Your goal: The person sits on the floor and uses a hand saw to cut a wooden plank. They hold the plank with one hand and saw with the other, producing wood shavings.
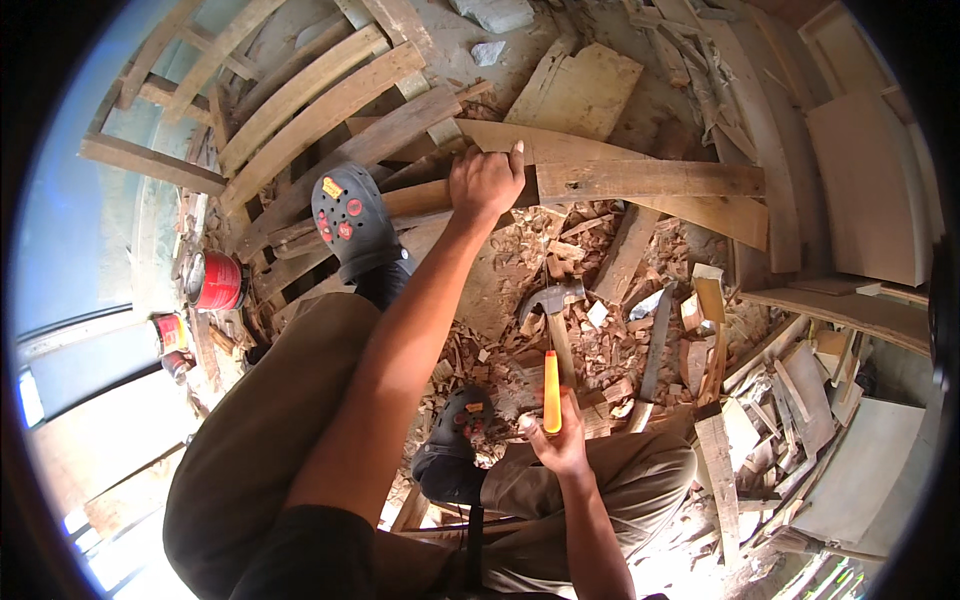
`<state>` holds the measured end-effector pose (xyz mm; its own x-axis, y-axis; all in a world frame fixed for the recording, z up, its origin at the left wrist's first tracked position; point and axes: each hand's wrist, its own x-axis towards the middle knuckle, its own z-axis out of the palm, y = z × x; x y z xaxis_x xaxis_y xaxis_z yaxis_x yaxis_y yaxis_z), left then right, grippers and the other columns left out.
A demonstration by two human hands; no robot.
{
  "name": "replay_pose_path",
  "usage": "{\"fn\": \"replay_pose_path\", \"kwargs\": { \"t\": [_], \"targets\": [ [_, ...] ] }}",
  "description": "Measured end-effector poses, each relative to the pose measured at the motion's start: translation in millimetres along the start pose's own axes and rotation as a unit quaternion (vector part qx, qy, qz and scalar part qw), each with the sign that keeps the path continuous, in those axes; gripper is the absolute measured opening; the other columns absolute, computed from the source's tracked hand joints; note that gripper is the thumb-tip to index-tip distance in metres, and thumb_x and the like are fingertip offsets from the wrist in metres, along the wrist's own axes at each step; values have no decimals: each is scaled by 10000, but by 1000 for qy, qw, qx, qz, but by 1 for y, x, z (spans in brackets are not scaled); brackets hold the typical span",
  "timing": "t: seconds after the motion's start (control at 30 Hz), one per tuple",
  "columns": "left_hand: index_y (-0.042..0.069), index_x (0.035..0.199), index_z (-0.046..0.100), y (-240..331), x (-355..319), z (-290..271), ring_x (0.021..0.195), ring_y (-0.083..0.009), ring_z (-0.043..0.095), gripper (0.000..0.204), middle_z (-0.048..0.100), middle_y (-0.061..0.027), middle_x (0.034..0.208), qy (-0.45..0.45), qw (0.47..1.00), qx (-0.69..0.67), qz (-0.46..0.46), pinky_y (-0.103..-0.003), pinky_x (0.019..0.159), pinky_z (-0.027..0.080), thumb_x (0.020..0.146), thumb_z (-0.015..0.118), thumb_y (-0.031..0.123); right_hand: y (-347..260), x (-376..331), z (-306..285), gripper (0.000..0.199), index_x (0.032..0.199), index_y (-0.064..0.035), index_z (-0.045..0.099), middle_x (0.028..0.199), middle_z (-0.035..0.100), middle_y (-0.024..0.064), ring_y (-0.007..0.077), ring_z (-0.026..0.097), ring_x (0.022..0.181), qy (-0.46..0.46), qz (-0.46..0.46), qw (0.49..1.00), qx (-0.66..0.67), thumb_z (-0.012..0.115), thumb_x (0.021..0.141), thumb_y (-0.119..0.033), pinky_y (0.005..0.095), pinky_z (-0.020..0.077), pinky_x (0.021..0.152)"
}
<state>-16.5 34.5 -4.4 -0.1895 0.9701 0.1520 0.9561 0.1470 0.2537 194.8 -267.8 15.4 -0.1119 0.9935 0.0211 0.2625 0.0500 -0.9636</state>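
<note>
My left hand (487, 183) is closed over a long wooden plank (650, 180), with its thumb sticking up. The plank runs left to right across a pile of timber. In my right hand (562, 438), near my right knee, is a tool with an orange-yellow handle (552, 385). Its working end is not visible, so its kind is unclear. A claw hammer (553, 298) with a wooden handle shows just beyond that hand, over the chips. The lower end of its handle passes behind the hand, and I cannot tell whether the fingers touch it.
Wood chips (520, 365) cover the ground. One dark clog (352, 215) rests against the timber; the other clog (462, 425) is among the chips. A slatted wooden frame (300, 100) stands far left, near a red can (215, 280). Boards (865, 180) lean at right beside scrap wood (720, 460).
</note>
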Motion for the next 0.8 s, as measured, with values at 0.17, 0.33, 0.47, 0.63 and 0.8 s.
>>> {"fn": "replay_pose_path", "kwargs": {
  "t": [0.17,0.33,0.47,0.63,0.8],
  "targets": [
    [10,865,757,-3,0,4,958,-372,682,577,716,-235,905,-19,1000,-5,-3,-518,944,485,1027,398,431,9,-25,-7,276,1062,14,594,780,629,131,260,639,635,8,130,991,-26,742,860,-103,339,519,614],
    [9,785,761,-11,-4,15,918,-355,670,518,705,-213,824,118,992,-21,24,-559,917,466,991,493,401,-55,-7,-31,269,1148,11,507,882,622,73,100,567,711,-70,82,994,-24,663,951,-84,247,478,642],
    [1,809,761,-4,-2,8,1036,-328,647,533,720,-212,913,66,997,-15,24,-544,999,404,1010,465,395,-51,-3,-30,268,1104,23,545,817,656,73,127,619,674,49,5,997,-63,694,935,-122,260,504,639],
    [6,856,767,-8,0,12,1192,-315,613,628,728,-213,1016,13,999,38,25,-522,1118,319,1039,353,441,-85,124,17,131,984,-20,596,668,658,82,76,626,570,69,166,983,-21,685,935,-103,269,477,479],
    [0,856,771,-16,-1,16,1202,-343,606,585,725,-245,989,52,998,-27,-5,-577,1165,259,1032,369,388,-70,15,-7,217,990,-2,679,761,702,150,252,726,677,75,147,982,-92,701,783,-62,344,564,655]
  ]
}}
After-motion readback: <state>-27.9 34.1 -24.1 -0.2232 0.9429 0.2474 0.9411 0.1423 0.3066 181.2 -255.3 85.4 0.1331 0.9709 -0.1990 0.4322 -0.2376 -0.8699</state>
